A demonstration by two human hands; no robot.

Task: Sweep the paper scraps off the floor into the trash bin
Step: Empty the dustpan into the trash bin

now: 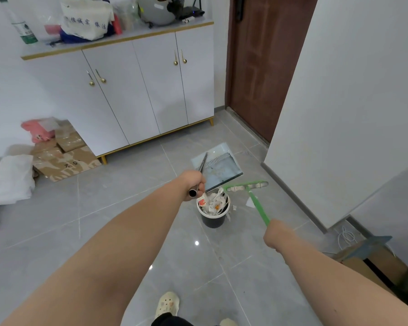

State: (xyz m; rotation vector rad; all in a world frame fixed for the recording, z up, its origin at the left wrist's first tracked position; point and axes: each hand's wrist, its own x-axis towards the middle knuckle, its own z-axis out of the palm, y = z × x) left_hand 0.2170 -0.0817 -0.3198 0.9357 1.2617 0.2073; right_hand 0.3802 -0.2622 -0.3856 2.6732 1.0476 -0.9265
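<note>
Plainly the paper scraps (213, 201) are heaped above the rim of the trash bin (213, 220), and a loose scrap (249, 203) lies on the floor (151, 231) just to its right. The left hand (194, 184) is curled round the handle of the dustpan (219, 167), tipped over the bin. The right hand (277, 234) grips the green broom (245, 185). I'd worry about that heap: one nudge from pan or broom could spill it, or tip the bin.

A home entrance hall: a brown panelled wooden door (264, 67), a white four-door cabinet with gold handles (151, 90) carrying a white printed tote bag (87, 20), flattened brown cardboard boxes (66, 158) on the glossy grey tiled floor (127, 196).
</note>
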